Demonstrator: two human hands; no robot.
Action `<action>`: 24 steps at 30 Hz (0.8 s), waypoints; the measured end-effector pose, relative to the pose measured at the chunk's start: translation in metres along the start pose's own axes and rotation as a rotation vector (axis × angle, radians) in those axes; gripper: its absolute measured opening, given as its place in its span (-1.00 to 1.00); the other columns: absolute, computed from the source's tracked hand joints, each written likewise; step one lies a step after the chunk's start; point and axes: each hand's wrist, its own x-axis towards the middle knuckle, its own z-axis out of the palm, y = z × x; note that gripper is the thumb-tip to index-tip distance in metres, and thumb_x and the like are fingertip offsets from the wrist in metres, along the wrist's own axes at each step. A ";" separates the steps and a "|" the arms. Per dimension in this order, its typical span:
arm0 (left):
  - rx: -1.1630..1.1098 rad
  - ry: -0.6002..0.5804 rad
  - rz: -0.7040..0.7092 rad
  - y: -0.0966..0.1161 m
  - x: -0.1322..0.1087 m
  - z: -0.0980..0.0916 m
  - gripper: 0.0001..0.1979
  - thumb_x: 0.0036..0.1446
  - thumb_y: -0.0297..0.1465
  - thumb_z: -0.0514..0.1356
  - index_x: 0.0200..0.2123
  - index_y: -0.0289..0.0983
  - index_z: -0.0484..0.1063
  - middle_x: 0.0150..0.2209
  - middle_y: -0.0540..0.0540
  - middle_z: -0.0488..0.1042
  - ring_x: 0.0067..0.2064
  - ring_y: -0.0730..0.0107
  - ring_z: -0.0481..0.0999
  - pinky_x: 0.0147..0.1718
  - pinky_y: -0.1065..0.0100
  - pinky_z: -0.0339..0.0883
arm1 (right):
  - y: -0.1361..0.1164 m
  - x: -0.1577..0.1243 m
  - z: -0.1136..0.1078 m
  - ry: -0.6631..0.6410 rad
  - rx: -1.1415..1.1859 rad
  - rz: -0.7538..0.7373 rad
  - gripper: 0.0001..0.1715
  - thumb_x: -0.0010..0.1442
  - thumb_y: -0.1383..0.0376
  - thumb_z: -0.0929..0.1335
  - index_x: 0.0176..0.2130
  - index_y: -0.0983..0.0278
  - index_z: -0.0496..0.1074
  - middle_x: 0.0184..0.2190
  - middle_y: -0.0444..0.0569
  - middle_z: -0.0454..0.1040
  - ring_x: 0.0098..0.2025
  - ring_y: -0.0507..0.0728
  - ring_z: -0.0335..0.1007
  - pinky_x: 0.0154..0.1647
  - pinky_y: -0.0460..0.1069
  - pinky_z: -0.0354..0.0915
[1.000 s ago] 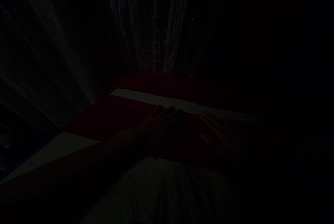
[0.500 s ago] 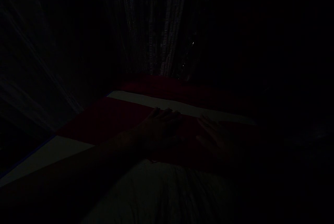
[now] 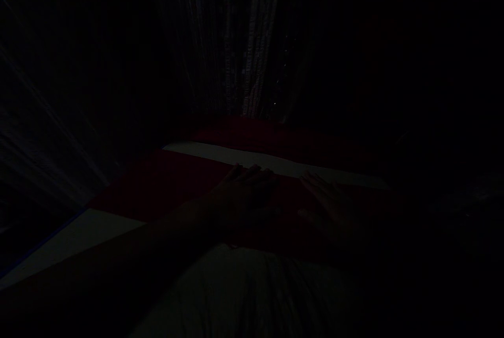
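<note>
The view is very dark. A red cloth (image 3: 189, 175) lies spread across a pale surface (image 3: 102, 228). My left hand (image 3: 244, 199) rests flat on the red cloth, palm down, its fingers spread toward a pale strip (image 3: 220, 152) beyond it. To its right, my right hand (image 3: 331, 201) also lies flat on the cloth with fingers stretched out and thumb apart. Both sets of fingertips are near the pale strip. Neither hand holds anything. Shadow hides most of the right forearm.
Behind the strip lies another red area (image 3: 244, 130). Dim hanging fabric, perhaps a curtain (image 3: 254, 60), stands at the back, with small glints beside it. A blue edge (image 3: 47, 241) borders the pale surface at the left. Wrinkled pale fabric (image 3: 236, 285) lies close to me.
Both hands stay nearly where they were, flat on the cloth. The whole view has shifted very slightly, and the picture is a little darker.
</note>
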 end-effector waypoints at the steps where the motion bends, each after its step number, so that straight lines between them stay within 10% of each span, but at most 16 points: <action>1: -0.002 0.010 -0.006 0.000 0.000 0.001 -0.08 0.34 0.32 -0.16 0.56 -0.07 -0.06 0.58 0.01 -0.25 0.60 -0.05 -0.30 0.50 -0.37 -0.39 | 0.000 0.000 0.000 -0.004 -0.006 -0.004 0.19 0.43 -0.43 -0.05 0.46 0.39 0.23 0.48 0.06 0.04 0.51 0.37 0.01 0.46 0.54 0.08; 24: -0.024 -0.031 -0.048 0.002 0.000 -0.002 0.00 0.29 0.36 -0.24 0.56 -0.15 -0.10 0.58 -0.01 -0.26 0.60 -0.03 -0.34 0.51 -0.32 -0.41 | 0.001 -0.002 0.006 0.094 -0.076 -0.100 -0.14 0.58 -0.22 0.00 0.46 0.29 0.19 0.47 0.03 0.09 0.50 0.31 0.04 0.43 0.55 0.08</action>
